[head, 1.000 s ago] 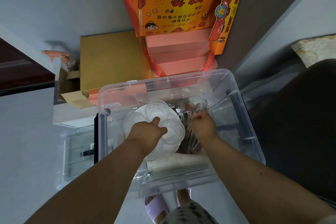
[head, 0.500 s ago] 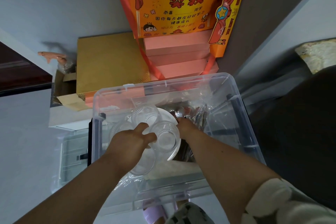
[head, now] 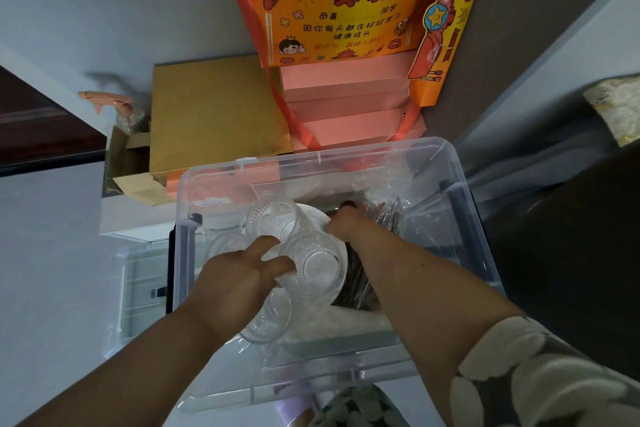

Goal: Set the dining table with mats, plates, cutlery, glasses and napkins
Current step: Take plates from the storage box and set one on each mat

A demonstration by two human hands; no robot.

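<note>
Orange gift bag (head: 346, 7), pink boxes (head: 349, 104), gold box (head: 211, 114) behind clear bin (head: 464, 204).

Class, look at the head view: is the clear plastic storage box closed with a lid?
No: the clear plastic storage box is open at the top, and both hands, left and right, reach inside among ribbed clear glasses.

The left hand (head: 239, 276) has lifted a cluster of clear glasses (head: 313, 262) up off the white plate (head: 317, 218) inside the clear storage bin (head: 464, 218) — a second ago they sat lower. The right hand (head: 348, 224) has slid left — now at the plate's edge.
</note>
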